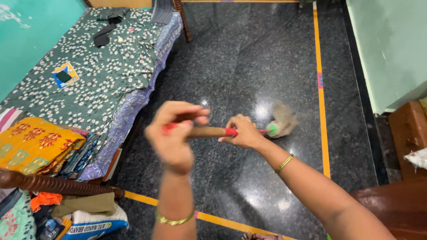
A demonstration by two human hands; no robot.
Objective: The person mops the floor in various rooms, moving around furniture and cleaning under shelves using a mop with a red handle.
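Note:
I hold a mop by its brown and red handle (209, 132), which points away from me over the dark polished floor (249, 58). My left hand (174, 133) grips the near end of the handle. My right hand (244, 132) grips it further along, at a red band. The mop's grey-brown head (283, 119) rests on the floor just past a green collar, to the right of my right hand. Both wrists wear gold bangles.
A bed (98, 66) with a green flowered cover runs along the left, with a stack of folded cloth (38, 144) at its near end. Yellow lines (321, 89) cross the floor. Brown wooden furniture (407, 138) stands at the right wall. Bags lie at the bottom left.

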